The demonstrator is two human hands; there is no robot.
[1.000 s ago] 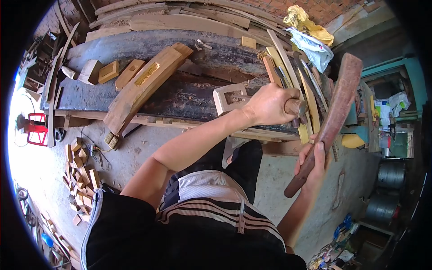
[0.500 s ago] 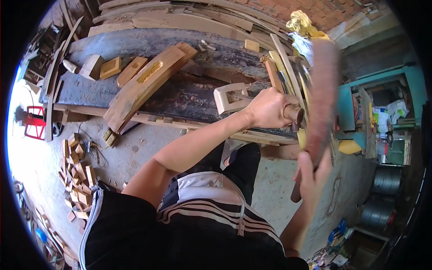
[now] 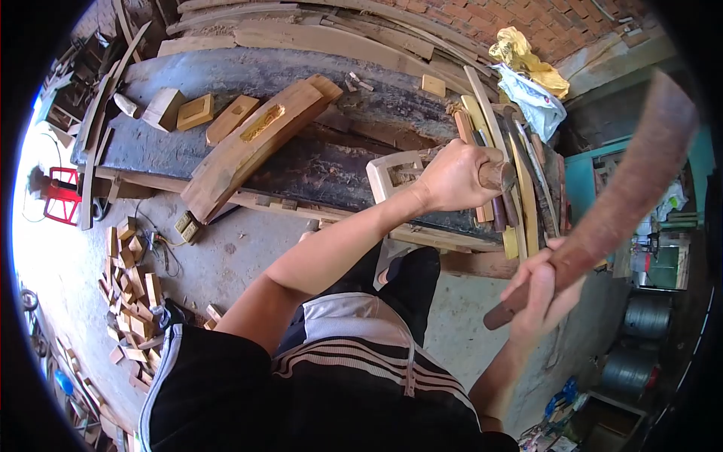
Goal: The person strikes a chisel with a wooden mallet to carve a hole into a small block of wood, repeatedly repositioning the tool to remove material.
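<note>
My left hand (image 3: 457, 179) is closed around the wooden handle of a chisel (image 3: 497, 177), its butt end pointing right. Most of the blade is hidden behind the hand. Just left of it lies a pale wooden block (image 3: 379, 183) with a recess cut in its face and shavings inside, on the dark workbench (image 3: 316, 162). My right hand (image 3: 544, 294) grips the narrow end of a long, curved wooden club (image 3: 621, 181). The club's thick end is raised to the upper right, apart from the chisel.
A curved timber with a mortise (image 3: 263, 124) lies across the bench, beside smaller blocks (image 3: 194, 111). Several hand tools and strips (image 3: 527, 169) lie at the bench's right end, near a plastic bag (image 3: 533, 102). Offcuts (image 3: 135, 301) are heaped on the floor at left.
The club has swung right, away from the chisel, and is tilted outward. My left hand stays on the chisel handle. The whole view has shifted slightly.
</note>
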